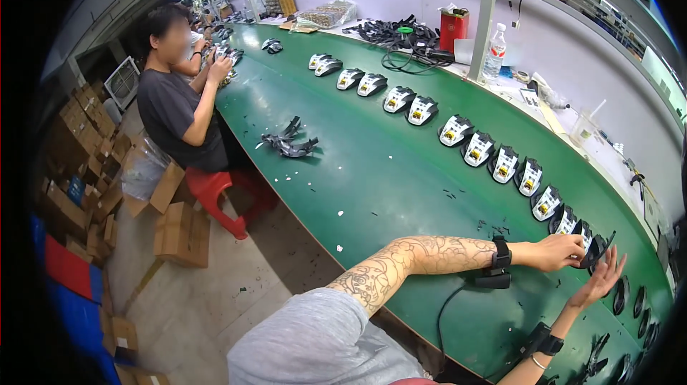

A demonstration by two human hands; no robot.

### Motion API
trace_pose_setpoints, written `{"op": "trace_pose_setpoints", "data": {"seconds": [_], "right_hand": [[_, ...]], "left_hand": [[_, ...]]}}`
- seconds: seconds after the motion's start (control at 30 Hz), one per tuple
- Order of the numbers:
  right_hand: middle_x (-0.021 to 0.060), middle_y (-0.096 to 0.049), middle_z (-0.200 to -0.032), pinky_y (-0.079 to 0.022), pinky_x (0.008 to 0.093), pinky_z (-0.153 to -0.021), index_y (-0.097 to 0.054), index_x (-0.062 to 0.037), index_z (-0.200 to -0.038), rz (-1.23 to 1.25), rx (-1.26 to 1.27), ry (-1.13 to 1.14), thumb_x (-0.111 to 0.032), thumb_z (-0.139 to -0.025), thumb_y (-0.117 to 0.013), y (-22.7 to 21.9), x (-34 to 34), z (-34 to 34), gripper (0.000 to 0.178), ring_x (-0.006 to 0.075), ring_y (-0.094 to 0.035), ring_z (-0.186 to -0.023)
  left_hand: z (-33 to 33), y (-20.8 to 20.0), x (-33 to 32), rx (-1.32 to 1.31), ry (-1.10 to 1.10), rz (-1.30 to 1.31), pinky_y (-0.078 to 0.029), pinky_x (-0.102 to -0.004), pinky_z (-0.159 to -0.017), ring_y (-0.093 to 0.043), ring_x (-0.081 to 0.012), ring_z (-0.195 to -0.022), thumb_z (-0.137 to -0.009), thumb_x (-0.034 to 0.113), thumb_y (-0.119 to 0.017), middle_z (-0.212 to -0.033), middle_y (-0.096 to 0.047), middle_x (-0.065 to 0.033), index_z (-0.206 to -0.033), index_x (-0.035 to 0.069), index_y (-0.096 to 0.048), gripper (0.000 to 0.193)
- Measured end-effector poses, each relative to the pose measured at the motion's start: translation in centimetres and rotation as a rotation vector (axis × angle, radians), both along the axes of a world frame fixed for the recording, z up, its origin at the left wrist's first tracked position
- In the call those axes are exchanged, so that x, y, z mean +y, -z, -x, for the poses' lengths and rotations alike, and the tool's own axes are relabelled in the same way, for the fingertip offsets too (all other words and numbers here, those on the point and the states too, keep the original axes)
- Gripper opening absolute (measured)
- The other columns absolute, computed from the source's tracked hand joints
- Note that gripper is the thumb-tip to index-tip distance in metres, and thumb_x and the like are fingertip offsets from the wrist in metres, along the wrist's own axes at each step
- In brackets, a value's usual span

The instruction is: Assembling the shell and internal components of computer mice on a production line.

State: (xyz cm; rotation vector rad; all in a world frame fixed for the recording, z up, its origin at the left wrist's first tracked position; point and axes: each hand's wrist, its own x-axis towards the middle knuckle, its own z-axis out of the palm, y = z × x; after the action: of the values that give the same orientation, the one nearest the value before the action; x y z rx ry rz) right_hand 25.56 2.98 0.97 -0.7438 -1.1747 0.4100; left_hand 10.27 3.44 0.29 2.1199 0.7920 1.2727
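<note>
A curved row of black-and-white assemblies shaped like computer mice (504, 163) runs along the green bench, several with a small yellow part on top. My left hand (558, 251) reaches to the near end of this row, its fingers closed on a black-and-white mouse-shaped assembly (587, 236). A dark thin strip (609, 240) sticks up beside that piece. My right hand (600, 283) is just right of it, palm turned up and fingers spread; whether its fingertips touch the piece I cannot tell. Black oval shells (621, 295) lie beyond my right hand.
Black plastic frames (290, 142) lie on the green bench (343, 177), with small black scraps (494, 229) nearer me. A bottle (495, 50), red canister (454, 29) and cable heap (401, 36) stand behind. A co-worker (179, 91) sits at left on a red stool (225, 195), near cardboard boxes (182, 236).
</note>
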Motion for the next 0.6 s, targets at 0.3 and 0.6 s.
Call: {"op": "trace_pose_setpoints", "data": {"seconds": [0.3, 0.6], "right_hand": [[0.0122, -0.046, -0.126, -0.040, 0.0276, -0.087, -0.034, -0.0022, -0.133, 0.210, -0.169, -0.311, 0.002, -0.082, -0.056, 1.3, -0.3, 0.9, 0.056, 0.0142, -0.048, -0.098], [0.0105, -0.050, -0.120, -0.042, 0.0334, -0.089, -0.043, -0.0030, -0.126, 0.220, -0.443, -0.040, 0.008, -0.070, -0.065, 0.9, -0.5, 4.2, 0.061, 0.0187, -0.050, -0.105]], "left_hand": [[3.1, 0.4, 0.2, 0.168, 0.060, 0.021, -0.042, -0.0389, -0.071, -0.054, -0.0302, -0.083, -0.079, 0.017, -0.061, -0.090, -0.053, -0.0115, -0.089, 0.006, -0.060, 0.015], [3.8, 0.9, 2.6, -0.127, -0.081, 0.013, -0.039, -0.0394, -0.067, -0.050, -0.0324, -0.075, -0.087, 0.026, -0.046, -0.075, -0.052, -0.0170, -0.079, -0.002, -0.056, 0.030]]}}
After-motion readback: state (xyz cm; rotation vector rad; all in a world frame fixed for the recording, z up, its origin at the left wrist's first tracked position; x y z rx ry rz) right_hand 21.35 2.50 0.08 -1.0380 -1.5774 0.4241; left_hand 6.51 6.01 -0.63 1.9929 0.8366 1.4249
